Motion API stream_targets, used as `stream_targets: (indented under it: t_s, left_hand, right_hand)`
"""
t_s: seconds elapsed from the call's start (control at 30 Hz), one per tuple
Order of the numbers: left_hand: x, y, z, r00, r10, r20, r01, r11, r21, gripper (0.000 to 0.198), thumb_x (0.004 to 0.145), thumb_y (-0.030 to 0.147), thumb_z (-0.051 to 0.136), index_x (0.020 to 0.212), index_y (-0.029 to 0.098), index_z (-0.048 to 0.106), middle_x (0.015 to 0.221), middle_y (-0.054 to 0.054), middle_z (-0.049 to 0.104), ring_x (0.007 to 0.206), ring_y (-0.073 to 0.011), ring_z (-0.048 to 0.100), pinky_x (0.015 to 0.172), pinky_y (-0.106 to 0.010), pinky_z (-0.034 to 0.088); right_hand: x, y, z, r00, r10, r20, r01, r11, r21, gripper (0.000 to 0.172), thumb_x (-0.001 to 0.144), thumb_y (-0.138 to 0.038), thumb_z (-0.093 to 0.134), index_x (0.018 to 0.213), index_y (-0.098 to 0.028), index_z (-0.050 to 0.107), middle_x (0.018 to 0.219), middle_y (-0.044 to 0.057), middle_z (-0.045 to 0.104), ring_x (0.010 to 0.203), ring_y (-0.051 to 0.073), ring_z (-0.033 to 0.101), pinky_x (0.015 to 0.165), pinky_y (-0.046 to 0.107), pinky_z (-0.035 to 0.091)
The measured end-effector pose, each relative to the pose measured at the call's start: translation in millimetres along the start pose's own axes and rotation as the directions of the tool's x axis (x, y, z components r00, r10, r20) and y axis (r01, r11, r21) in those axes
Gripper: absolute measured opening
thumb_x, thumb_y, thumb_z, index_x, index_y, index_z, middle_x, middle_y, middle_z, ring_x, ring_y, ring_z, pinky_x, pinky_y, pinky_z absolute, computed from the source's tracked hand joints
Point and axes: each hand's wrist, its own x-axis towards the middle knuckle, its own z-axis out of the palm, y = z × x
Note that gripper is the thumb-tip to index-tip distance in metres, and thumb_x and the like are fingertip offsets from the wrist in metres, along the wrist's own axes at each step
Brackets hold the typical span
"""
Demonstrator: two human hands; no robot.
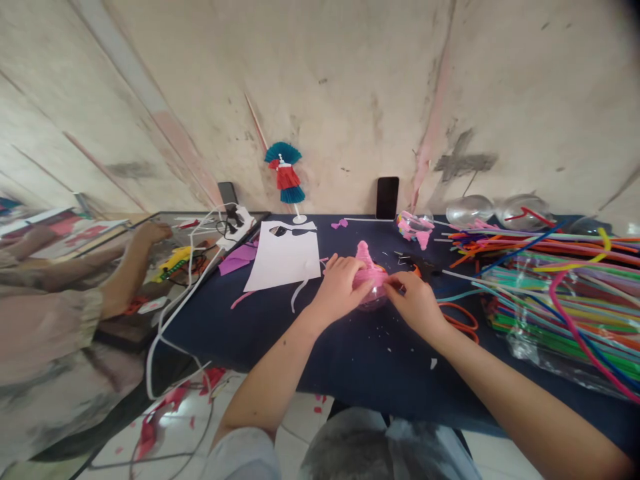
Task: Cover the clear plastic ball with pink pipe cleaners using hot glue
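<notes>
A pink fuzzy craft [364, 253] made of pipe cleaners on a clear plastic ball sits on the dark blue tabletop in front of me. One pointed pink piece sticks up from it at the back. My left hand [341, 285] is closed around its left side, with the fingers over the top and the thumb along the front. At its right edge, the thumb and fingers of my right hand [414, 299] are pinched together; whatever lies between those fingertips is too small to make out. My hands cover part of the ball.
A white paper sheet [285, 260] with scissors lies left. Behind stand a fan-dress figure [290, 180], a phone [387, 198] and another pink craft [415, 228]. Pipe cleaners [565, 313] pile at right, near clear domes [470, 210]. A co-worker's arm [123, 277] is at left, beyond white cables [187, 293].
</notes>
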Motion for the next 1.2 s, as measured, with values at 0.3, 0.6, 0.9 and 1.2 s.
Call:
stream_targets:
  t_s: [0.3,0.6,0.9,1.2]
  left_hand:
    - [1,4,9.9,0.996,-0.061,-0.073,0.065,0.996,0.056,0.020,0.075,0.029,0.064,0.089,0.021,0.052,0.089,-0.002,0.064,0.091,-0.0218,0.058,0.100,-0.049,0.033]
    - [0,9,2.5,0.994,-0.101,-0.049,0.103,0.994,0.034,0.021,0.072,0.023,0.064,0.090,0.021,0.052,0.091,-0.002,0.063,0.091,-0.0223,0.057,0.100,-0.052,0.034]
    - [-1,11,-0.1,0.991,-0.126,-0.041,0.127,0.991,0.029,0.024,0.070,0.021,0.066,0.090,0.021,0.052,0.091,-0.003,0.062,0.092,-0.0230,0.056,0.095,-0.051,0.038]
    - [-3,10,-2.3,0.992,-0.113,-0.059,0.113,0.994,-0.001,0.024,0.072,0.022,0.064,0.093,0.022,0.052,0.093,-0.003,0.061,0.096,-0.0231,0.057,0.092,-0.047,0.041]
  right_hand:
    - [0,-2,-1,1.000,0.021,0.017,-0.022,0.998,0.056,0.010,0.074,-0.023,0.053,0.072,-0.021,0.063,0.070,0.003,0.066,0.068,0.018,0.059,0.067,0.032,0.047]
    - [-2,11,-11,0.977,0.191,-0.095,-0.165,0.959,0.229,0.015,0.075,-0.029,0.053,0.076,-0.019,0.064,0.069,0.002,0.065,0.061,0.015,0.059,0.060,0.029,0.047]
    - [-10,16,3,0.997,0.079,0.010,-0.079,0.984,0.160,0.009,0.075,-0.018,0.055,0.073,-0.020,0.064,0.071,0.002,0.061,0.063,0.015,0.058,0.060,0.028,0.047]
    - [-9,12,8,0.994,0.110,0.021,-0.111,0.990,0.088,0.010,0.076,-0.015,0.054,0.076,-0.019,0.062,0.073,0.002,0.065,0.068,0.016,0.060,0.067,0.030,0.046]
